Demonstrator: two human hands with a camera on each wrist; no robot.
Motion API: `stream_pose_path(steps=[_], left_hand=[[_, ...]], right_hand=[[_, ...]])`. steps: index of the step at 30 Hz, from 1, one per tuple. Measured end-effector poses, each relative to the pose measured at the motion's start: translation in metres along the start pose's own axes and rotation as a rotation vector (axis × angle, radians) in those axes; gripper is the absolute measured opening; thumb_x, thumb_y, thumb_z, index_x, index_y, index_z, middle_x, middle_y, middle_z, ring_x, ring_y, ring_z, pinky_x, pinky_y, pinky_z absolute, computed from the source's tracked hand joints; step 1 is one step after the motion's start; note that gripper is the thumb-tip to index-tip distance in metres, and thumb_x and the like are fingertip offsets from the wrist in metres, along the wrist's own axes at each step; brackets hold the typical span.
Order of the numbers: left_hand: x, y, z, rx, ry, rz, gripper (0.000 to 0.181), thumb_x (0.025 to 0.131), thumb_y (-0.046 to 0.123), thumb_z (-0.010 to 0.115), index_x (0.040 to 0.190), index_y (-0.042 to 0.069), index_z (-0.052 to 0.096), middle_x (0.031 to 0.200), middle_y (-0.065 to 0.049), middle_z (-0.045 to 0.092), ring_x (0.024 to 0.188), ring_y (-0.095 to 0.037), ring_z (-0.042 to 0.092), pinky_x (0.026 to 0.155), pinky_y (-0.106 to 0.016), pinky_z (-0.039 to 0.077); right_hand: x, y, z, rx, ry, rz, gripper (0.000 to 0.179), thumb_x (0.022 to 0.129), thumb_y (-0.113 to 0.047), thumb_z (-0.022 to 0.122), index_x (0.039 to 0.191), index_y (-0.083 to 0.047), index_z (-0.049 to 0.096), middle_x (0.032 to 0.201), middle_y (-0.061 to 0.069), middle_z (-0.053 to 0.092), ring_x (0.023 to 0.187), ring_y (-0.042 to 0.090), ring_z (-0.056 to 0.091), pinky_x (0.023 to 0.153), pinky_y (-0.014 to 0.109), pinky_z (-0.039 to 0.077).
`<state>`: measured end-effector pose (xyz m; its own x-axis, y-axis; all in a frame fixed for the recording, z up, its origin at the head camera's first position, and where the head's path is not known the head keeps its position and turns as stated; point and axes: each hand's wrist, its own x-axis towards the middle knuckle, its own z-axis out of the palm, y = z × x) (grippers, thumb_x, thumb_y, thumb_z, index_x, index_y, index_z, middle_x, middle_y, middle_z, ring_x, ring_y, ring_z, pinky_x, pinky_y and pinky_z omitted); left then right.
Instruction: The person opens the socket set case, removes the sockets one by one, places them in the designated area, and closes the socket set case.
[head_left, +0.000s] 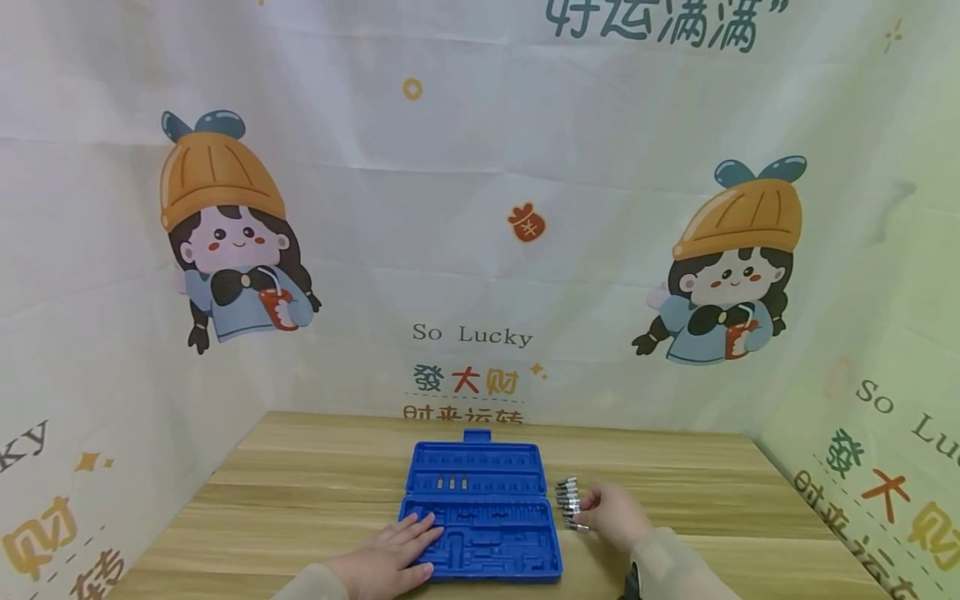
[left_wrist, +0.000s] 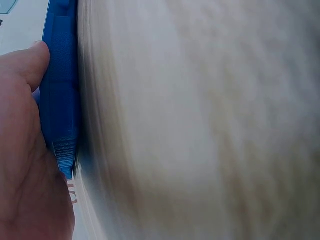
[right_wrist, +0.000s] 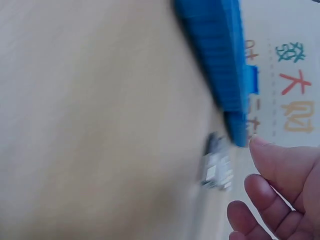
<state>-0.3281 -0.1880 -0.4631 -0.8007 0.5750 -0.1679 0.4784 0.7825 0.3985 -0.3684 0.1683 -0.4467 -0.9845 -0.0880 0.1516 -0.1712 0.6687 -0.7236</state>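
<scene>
An unfolded blue plastic tool case (head_left: 502,537) lies on the table, its lid part on the far side. Spread flat, the left hand (head_left: 390,552) rests on the case's left edge; its thumb shows against the blue side (left_wrist: 62,90) in the left wrist view. Three small brass-coloured bits (head_left: 452,482) stand in the lid's slots. Right of the case is a row of small silver metal pieces (head_left: 567,500), probably sockets or bits. At that row's near end is the right hand (head_left: 618,512); in the right wrist view its fingers are loosely bent, with nothing visible between them.
The wooden table (head_left: 315,475) carries the case and the metal pieces. A printed cloth backdrop (head_left: 450,267) with cartoon figures hangs behind it and along both sides. The right wrist wears a dark band (head_left: 633,581).
</scene>
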Motion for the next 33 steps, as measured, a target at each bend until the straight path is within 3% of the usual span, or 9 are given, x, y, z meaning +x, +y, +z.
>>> stream_pose_path(steps=[5,15,24,28,31,33], left_hand=[[0.0,0.002,0.0,-0.004,0.003,-0.007,0.061,0.1,0.049,0.04,0.151,0.014,0.034,0.157,-0.006,0.027,0.145,-0.033,0.018,0.112,-0.056,0.017],[0.001,-0.002,0.001,0.003,0.009,0.004,0.06,0.101,0.047,0.042,0.15,0.013,0.034,0.157,-0.008,0.028,0.144,-0.034,0.018,0.112,-0.057,0.018],[0.017,-0.03,0.017,-0.022,0.016,0.01,0.066,0.096,0.063,0.033,0.152,0.028,0.031,0.158,0.002,0.023,0.146,-0.029,0.015,0.112,-0.058,0.015],[0.014,-0.024,0.011,-0.018,-0.009,0.023,0.065,0.098,0.058,0.036,0.152,0.021,0.032,0.158,-0.002,0.024,0.146,-0.03,0.015,0.113,-0.055,0.016],[0.012,-0.022,0.008,-0.029,-0.033,0.038,0.064,0.099,0.055,0.036,0.152,0.02,0.03,0.158,-0.004,0.023,0.146,-0.03,0.014,0.113,-0.053,0.017],[0.013,-0.022,0.008,-0.037,-0.035,0.046,0.064,0.099,0.056,0.035,0.153,0.022,0.03,0.159,-0.003,0.023,0.146,-0.03,0.014,0.113,-0.055,0.018]], right_hand=[[0.012,-0.021,0.0,0.028,-0.062,0.032,0.013,0.081,-0.006,0.074,0.084,-0.002,0.062,0.079,0.003,0.06,0.072,0.018,0.056,0.062,0.033,0.046],[0.034,-0.061,0.027,0.1,-0.106,-0.03,0.014,0.084,-0.012,0.074,0.092,-0.004,0.066,0.089,0.004,0.064,0.08,0.019,0.058,0.07,0.039,0.05],[0.047,-0.077,0.072,0.229,-0.125,-0.019,0.022,0.087,-0.014,0.072,0.103,0.0,0.067,0.099,0.007,0.065,0.091,0.024,0.061,0.081,0.046,0.05],[0.046,-0.089,0.091,0.236,-0.101,0.044,0.023,0.088,-0.017,0.071,0.105,-0.003,0.069,0.103,0.008,0.066,0.104,0.034,0.057,0.099,0.059,0.034],[0.048,-0.092,0.103,0.189,-0.056,0.092,0.021,0.086,-0.021,0.074,0.102,-0.008,0.072,0.103,0.007,0.067,0.111,0.041,0.05,0.101,0.066,0.021],[0.05,-0.093,0.109,0.152,-0.037,0.123,0.02,0.085,-0.023,0.075,0.1,-0.011,0.073,0.103,0.006,0.068,0.113,0.043,0.047,0.1,0.067,0.02]])
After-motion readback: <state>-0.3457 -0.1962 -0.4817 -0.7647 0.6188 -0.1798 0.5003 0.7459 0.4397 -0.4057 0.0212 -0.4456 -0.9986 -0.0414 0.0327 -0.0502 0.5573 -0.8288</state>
